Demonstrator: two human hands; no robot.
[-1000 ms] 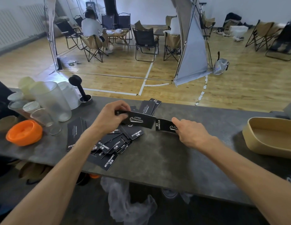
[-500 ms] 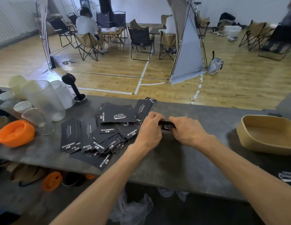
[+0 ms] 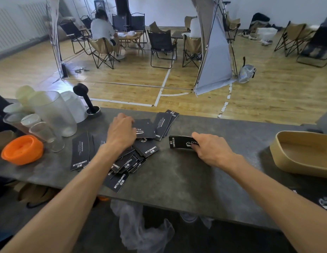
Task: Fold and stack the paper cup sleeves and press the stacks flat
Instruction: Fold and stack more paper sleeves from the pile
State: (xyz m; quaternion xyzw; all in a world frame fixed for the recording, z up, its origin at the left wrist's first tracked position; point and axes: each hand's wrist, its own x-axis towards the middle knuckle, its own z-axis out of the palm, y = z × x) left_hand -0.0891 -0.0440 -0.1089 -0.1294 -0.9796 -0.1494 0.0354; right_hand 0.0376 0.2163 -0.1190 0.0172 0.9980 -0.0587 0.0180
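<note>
1. We saw the right hand [image 3: 212,149] resting on the grey counter [image 3: 177,179], its fingers curled and its thumb pinching one black folded sleeve [image 3: 180,141] flat against the surface.
2. That sleeve lay apart from the others, just to the right of the loose pile of sleeves [image 3: 133,157].
3. The left hand [image 3: 121,133] sat on top of the pile, knuckles up and fingers bent down onto a sleeve with white script [image 3: 145,131]; we could not tell whether they actually gripped it.
4. A small fanned group of sleeves [image 3: 164,123] lay just behind the pile.
5. An orange lid [image 3: 22,149] and clear plastic cups [image 3: 51,114] stood at the left, a tan tray [image 3: 305,154] at the right.
</note>
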